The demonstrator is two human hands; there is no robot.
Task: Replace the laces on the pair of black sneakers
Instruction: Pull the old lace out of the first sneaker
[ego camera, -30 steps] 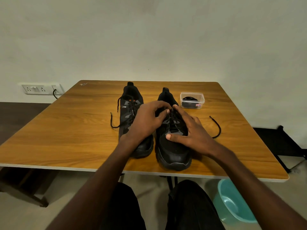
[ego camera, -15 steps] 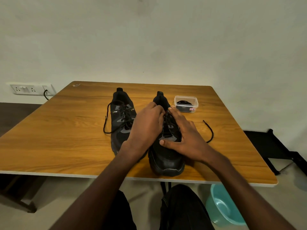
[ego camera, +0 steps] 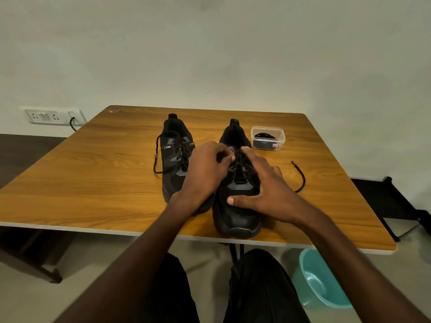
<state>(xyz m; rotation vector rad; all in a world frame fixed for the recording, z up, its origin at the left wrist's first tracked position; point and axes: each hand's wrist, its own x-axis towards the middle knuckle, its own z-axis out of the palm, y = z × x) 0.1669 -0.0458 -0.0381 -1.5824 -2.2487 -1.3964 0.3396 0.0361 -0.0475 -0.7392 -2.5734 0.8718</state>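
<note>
1. Two black mesh sneakers sit side by side mid-frame on the wooden surface [ego camera: 93,183], toes toward the camera: left sneaker [ego camera: 175,159] and right sneaker [ego camera: 238,206].
2. Left hand [ego camera: 205,173] has its grip curled, pinching the black lace [ego camera: 235,163] near the top eyelets of the right sneaker.
3. Right hand [ego camera: 268,192] lies on the same shoe, fingers mostly straight along its side, thumb across the toe area, so that grip is relaxed.
4. A loose lace end [ego camera: 300,178] trails right of the hand.
5. Small clear plastic container [ego camera: 268,138] with dark coiled stuff inside sits just beside the right sneaker's heel.
6. Teal plastic bucket [ego camera: 319,280] on the floor, lower right.
</note>
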